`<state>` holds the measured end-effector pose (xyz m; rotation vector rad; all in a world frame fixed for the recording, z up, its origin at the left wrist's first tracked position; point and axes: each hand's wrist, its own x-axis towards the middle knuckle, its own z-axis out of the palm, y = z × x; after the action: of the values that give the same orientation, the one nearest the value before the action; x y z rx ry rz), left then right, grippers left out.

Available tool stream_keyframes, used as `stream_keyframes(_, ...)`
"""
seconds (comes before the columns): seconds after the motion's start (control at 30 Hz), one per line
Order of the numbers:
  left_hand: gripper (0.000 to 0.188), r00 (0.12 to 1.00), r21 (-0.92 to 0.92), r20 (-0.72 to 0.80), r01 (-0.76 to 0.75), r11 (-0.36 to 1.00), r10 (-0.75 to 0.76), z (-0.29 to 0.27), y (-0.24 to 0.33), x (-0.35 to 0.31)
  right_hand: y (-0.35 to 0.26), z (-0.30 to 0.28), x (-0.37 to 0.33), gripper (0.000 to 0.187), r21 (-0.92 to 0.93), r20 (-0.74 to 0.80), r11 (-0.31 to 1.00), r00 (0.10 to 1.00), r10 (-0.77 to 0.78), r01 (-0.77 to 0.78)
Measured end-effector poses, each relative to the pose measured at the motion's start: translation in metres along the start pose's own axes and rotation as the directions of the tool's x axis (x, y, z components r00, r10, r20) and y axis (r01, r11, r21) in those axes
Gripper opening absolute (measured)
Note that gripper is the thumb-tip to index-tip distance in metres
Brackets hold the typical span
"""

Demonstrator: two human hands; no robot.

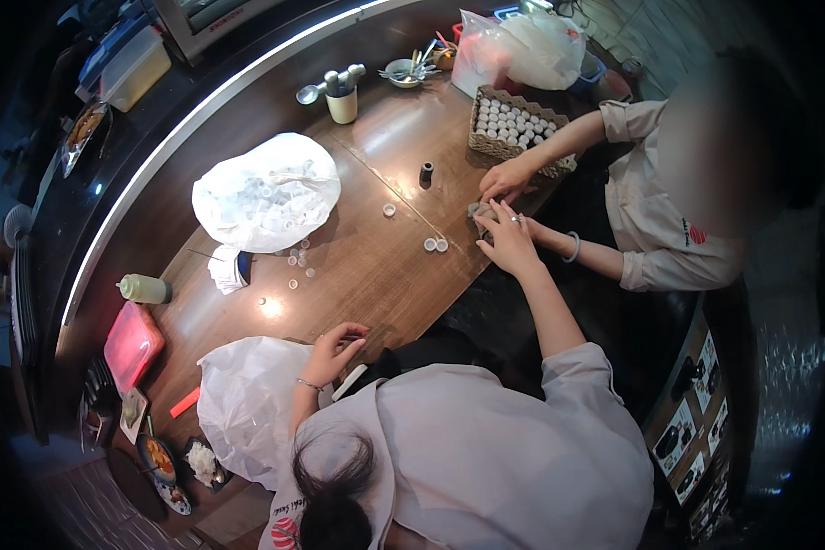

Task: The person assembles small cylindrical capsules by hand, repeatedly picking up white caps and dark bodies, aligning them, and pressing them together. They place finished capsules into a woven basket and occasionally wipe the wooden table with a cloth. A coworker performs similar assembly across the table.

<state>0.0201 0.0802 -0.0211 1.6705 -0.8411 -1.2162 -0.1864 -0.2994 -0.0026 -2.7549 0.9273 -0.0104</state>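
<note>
My left hand [337, 352] rests at the table's near edge, beside a white plastic bag [252, 394]. Its fingers are loosely bent and apart, with nothing visible between them. Stretched to the right, my right hand [509, 243] lies over a small greyish bundle [474, 213] at the table edge, fingers extended. A co-worker's hand [509, 179] pinches at the same spot; their other hand [545, 236] is partly hidden behind mine. What lies under my right fingers is hidden. Nearby are a small dark bottle [426, 174] and two white caps [435, 245].
A wicker basket [486, 144] holds many white-capped bottles. An open white bag [211, 206] contains small pale plastic pieces, with loose caps [293, 261] beside it. A cup of spoons [343, 108] stands at the back. Leftward are a squeeze bottle [145, 289] and food dishes [159, 463].
</note>
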Motion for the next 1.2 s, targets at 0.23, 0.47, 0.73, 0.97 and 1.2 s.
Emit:
stream_keyframes(0.23,0.026,1.0,0.009,-0.011,0.019,1.0,-0.019,-0.005,0.011,-0.002,-0.025,-0.008,-0.021,0.052,-0.003,-0.032,0.999,0.999,-0.042,0.042)
stream_keyframes(0.47,0.026,1.0,0.006,0.011,0.023,1.0,-0.023,0.001,0.004,-0.001,-0.028,-0.008,-0.036,0.048,0.205,-0.026,0.978,0.999,-0.022,0.027)
stream_keyframes(0.73,0.025,0.999,0.036,0.017,0.029,0.999,-0.03,0.005,0.013,-0.001,-0.027,-0.009,-0.038,0.042,0.221,0.018,0.975,1.0,-0.003,-0.001)
stream_keyframes(0.97,0.026,0.998,-0.004,0.02,0.057,0.998,-0.057,0.004,0.009,-0.002,-0.031,-0.01,-0.039,0.037,0.239,0.118,0.97,0.993,0.025,-0.052)
stream_keyframes(1.2,0.026,0.999,-0.011,0.009,0.039,0.999,-0.039,0.005,0.011,-0.002,-0.035,-0.013,-0.036,0.038,0.248,0.159,0.967,0.987,0.012,-0.052)
